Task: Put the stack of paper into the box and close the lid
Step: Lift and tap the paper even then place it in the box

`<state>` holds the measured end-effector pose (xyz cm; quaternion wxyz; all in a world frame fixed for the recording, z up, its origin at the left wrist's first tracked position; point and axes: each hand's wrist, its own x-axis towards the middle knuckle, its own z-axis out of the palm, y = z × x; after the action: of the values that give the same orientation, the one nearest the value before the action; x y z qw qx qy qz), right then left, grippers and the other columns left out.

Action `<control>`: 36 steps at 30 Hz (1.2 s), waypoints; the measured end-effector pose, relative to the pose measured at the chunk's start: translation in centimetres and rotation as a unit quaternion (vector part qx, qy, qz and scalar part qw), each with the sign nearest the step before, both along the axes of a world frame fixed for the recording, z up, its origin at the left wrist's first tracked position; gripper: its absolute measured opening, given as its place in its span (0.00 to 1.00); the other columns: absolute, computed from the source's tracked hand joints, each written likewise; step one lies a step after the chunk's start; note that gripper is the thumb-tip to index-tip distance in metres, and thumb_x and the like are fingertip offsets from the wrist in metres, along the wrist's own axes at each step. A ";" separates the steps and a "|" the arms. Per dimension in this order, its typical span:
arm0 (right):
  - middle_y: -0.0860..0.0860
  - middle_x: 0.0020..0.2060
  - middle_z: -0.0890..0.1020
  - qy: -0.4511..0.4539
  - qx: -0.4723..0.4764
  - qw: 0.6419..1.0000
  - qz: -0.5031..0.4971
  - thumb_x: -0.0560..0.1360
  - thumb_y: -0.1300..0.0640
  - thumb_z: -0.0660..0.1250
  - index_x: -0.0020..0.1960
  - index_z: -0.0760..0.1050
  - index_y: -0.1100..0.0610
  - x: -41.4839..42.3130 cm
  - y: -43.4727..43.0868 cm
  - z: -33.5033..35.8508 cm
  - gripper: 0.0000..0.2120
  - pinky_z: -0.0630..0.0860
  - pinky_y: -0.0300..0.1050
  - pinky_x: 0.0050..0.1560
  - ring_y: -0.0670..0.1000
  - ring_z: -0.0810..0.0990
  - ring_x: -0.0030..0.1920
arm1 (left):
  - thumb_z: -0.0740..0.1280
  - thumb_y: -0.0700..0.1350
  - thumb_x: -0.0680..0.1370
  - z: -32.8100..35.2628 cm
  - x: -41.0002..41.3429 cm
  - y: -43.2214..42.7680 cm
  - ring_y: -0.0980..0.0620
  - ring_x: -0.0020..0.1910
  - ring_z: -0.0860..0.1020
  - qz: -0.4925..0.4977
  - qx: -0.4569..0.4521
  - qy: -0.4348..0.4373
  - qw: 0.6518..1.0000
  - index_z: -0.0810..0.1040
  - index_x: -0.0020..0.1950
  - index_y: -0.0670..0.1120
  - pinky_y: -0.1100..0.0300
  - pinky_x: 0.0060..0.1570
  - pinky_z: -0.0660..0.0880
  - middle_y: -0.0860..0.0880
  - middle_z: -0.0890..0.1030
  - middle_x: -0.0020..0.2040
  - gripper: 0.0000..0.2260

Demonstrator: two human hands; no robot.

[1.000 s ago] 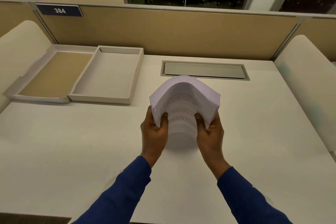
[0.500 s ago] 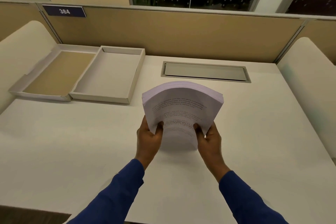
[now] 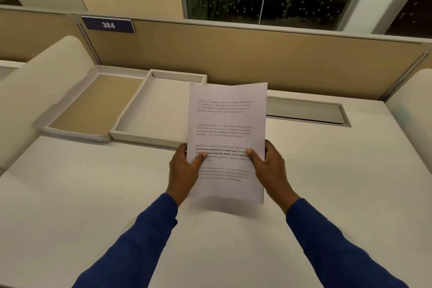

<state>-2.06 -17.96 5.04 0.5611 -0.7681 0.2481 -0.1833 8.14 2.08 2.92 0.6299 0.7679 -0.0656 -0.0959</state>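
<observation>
So the stack of paper [image 3: 228,128] is up off the counter [image 3: 327,170] right now, held out flat in front of me with the printed side facing up, a few blocks of text on the top sheet, too blurry to read properly. My left hand [image 3: 184,168] has the left edge and my right hand [image 3: 268,166] has the right edge, both clamped on the lower half with thumbs on top and the other fingers tucked underneath. Far end of the stack overlaps the near right corner of the box [image 3: 159,110] from where I'm looking, but it's not in it. Box is open and sitting at the back left of the counter, white inside, with the lid [image 3: 93,103] flipped out flat to its left, tan lining showing. Behind all that there's the tan divider panel with a little 384 sign [image 3: 108,24], and a grey cable hatch [image 3: 304,112] set into the counter just right of the paper.
</observation>
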 end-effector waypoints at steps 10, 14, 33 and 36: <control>0.50 0.56 0.85 0.079 0.145 0.986 0.024 0.78 0.54 0.71 0.58 0.79 0.50 22.8 6.1 1.2 0.09 0.84 0.53 0.53 0.53 0.86 0.51 | 0.79 0.48 0.73 3.6 22.7 7.4 0.49 0.45 0.84 -0.009 0.090 0.087 0.992 0.79 0.56 0.43 0.57 0.39 0.81 0.48 0.85 0.51 0.17; 0.54 0.57 0.85 0.110 0.187 0.976 0.016 0.77 0.57 0.72 0.61 0.79 0.56 29.7 7.6 -0.2 0.13 0.83 0.53 0.55 0.55 0.85 0.52 | 0.79 0.44 0.73 2.7 29.7 8.7 0.43 0.50 0.84 -0.030 0.104 0.130 0.986 0.78 0.61 0.39 0.50 0.49 0.82 0.43 0.84 0.56 0.20; 0.59 0.51 0.84 0.272 0.054 0.959 -0.061 0.76 0.58 0.73 0.38 0.71 0.55 37.1 9.6 -6.5 0.13 0.83 0.57 0.56 0.61 0.84 0.51 | 0.76 0.47 0.75 -4.8 35.8 8.4 0.57 0.32 0.72 -0.031 0.285 0.095 0.953 0.70 0.39 0.45 0.63 0.27 0.68 0.52 0.74 0.36 0.16; 0.58 0.51 0.84 0.274 -0.007 0.960 -0.059 0.78 0.56 0.70 0.37 0.70 0.55 37.0 9.9 -5.8 0.13 0.83 0.50 0.44 0.56 0.83 0.44 | 0.75 0.49 0.76 -4.6 35.3 8.6 0.56 0.31 0.72 -0.032 0.340 0.049 0.938 0.70 0.43 0.44 0.63 0.27 0.67 0.48 0.79 0.41 0.15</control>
<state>34.91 -8.03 -0.78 0.4542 -0.7769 0.4361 -0.0007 43.44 10.64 -1.64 0.3301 0.9282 -0.0224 -0.1704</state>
